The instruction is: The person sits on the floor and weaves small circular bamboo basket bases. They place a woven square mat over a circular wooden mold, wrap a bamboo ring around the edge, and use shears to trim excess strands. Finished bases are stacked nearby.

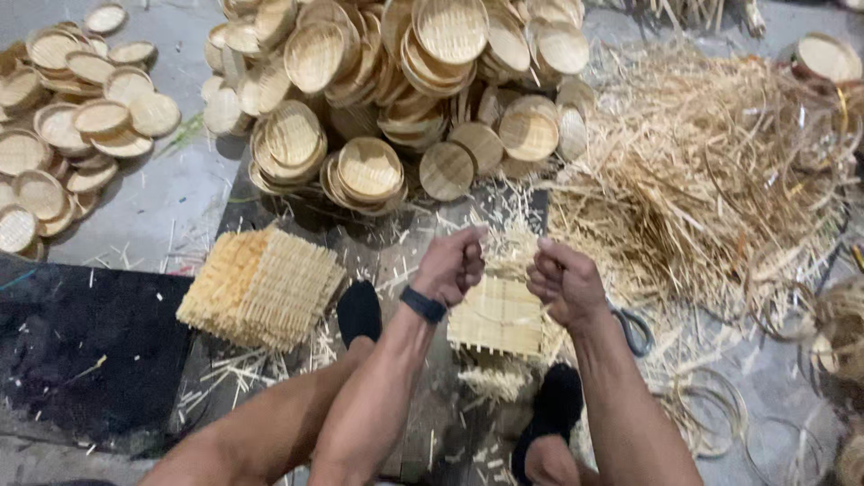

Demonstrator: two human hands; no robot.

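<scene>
Concrete floor point(171, 198) carries piled round woven baskets point(396, 81) and loose straw point(711, 171). Left hand point(450, 265) and right hand point(565, 283), both fisted, grip thin strips (barely visible) above square woven mat point(495, 315).

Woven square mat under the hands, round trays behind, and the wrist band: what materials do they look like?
Woven square mat: thin pale strips, likely bamboo or similar split cane, raw and matte; loose strip ends stick out at its edges.
Round trays: same tan woven strips with a bent rim hoop, unvarnished by the look.
Wrist band on the left hand: smooth black, probably rubber or silicone.
</scene>
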